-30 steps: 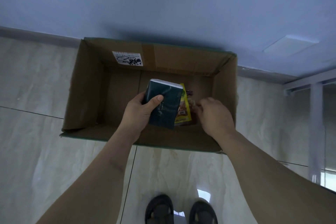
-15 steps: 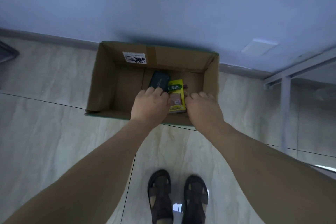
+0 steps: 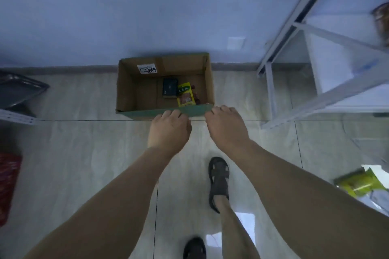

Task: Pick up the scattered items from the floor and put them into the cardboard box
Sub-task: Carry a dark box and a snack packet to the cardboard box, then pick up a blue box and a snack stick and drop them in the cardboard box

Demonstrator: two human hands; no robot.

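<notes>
Both hands have drawn back out of the open brown cardboard box (image 3: 134, 90), leaving the dark green rectangular packet (image 3: 169, 88) and yellow snack pouch (image 3: 185, 95) lying side by side on its bottom. Left hand (image 3: 168, 130) and right hand (image 3: 227, 127) hang loosely curled near its front wall, holding nothing. A green-yellow packet (image 3: 357, 183) remains on the pale tiled floor (image 3: 84, 153) at far right, so the task looks unfinished.

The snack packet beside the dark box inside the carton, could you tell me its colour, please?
Yellow snack packet, seen in the head view.
</notes>
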